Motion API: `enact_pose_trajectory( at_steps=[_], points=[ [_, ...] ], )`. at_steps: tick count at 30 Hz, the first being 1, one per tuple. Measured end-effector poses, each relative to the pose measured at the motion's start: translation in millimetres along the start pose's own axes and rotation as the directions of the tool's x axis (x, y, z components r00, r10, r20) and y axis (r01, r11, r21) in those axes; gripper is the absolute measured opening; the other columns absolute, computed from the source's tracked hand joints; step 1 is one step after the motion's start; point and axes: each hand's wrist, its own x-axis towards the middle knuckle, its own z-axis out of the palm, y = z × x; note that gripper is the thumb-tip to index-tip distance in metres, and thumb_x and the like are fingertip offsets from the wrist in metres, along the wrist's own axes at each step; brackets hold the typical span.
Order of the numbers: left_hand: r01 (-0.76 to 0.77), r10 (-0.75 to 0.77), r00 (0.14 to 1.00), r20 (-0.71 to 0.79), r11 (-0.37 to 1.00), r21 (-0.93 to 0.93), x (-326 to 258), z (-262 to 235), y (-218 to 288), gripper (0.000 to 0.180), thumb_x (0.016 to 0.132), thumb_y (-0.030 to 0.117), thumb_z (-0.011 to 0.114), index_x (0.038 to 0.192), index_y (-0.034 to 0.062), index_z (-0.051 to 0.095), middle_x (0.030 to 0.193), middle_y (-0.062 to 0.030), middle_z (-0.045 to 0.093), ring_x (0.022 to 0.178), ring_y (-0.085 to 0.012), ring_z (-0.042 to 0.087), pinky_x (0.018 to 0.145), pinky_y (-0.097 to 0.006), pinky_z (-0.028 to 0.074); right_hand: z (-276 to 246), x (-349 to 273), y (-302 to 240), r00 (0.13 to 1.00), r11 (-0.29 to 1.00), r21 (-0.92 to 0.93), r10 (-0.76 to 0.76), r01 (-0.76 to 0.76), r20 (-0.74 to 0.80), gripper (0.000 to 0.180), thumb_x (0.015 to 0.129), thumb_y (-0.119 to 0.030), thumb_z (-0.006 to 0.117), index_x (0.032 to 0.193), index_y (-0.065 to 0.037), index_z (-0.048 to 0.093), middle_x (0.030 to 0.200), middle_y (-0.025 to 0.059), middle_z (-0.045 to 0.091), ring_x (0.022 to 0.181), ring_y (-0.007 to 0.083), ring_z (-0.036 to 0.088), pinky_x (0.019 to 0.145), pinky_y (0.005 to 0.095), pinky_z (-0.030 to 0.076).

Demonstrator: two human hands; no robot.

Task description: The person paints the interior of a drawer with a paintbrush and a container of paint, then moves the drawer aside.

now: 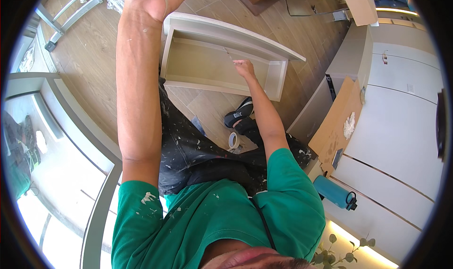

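A shallow cream drawer box lies open-side up on the floor, with a long panel along its far side. My right hand is over its interior, fingers closed around a slim, stick-like tool. The tool's thin end points away to the left; its exact kind is too small to make out. My left hand reaches far forward past the drawer's left corner. The upper frame edge cuts it off, so its fingers are mostly hidden.
A tape roll lies by my shoe on the wood-look floor. A metal ladder-like frame stands far left. At right, a cardboard sheet and a teal bottle rest beside white cabinets.
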Motion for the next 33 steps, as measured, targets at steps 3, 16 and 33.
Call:
enact_pose_trajectory(
  at_steps=[3,16,33],
  points=[
    [0.001,0.0,1.0,0.012,1.0,-0.002,0.1,-1.7,1.4,0.064,0.107,0.049,0.027,0.146,-0.0001,0.04,0.142,-0.0218,0.049,0.128,-0.0361,0.05,0.105,-0.053,0.043,-1.0,-0.7,-2.3,1.0,1.0,-0.001,0.011,-0.011,0.004,0.033,0.079,-0.022,0.063,0.108,-0.026,0.079,0.116,0.014,0.072,0.11,0.0334,0.068,0.096,0.0367,0.053],
    [0.007,-0.007,1.0,0.025,1.0,0.005,1.0,-1.7,0.9,0.064,0.107,0.05,0.027,0.147,0.0003,0.038,0.143,-0.0221,0.048,0.128,-0.0366,0.049,0.105,-0.054,0.043,-6.4,1.0,6.4,0.999,0.999,-0.044,-0.01,0.008,-0.031,0.033,0.079,-0.022,0.061,0.107,-0.025,0.079,0.115,0.0122,0.073,0.11,0.0321,0.068,0.096,0.0366,0.053],
    [0.0,0.0,1.0,0.007,1.0,0.016,0.9,-0.5,-0.1,0.064,0.107,0.05,0.027,0.145,-0.0001,0.04,0.142,-0.0218,0.049,0.127,-0.0363,0.05,0.105,-0.054,0.043,-10.9,3.3,13.4,0.999,0.997,-0.072,-0.003,0.0,-0.035,0.032,0.081,-0.021,0.06,0.106,-0.024,0.079,0.117,0.0106,0.072,0.111,0.0323,0.067,0.096,0.0378,0.052]
  ],
)
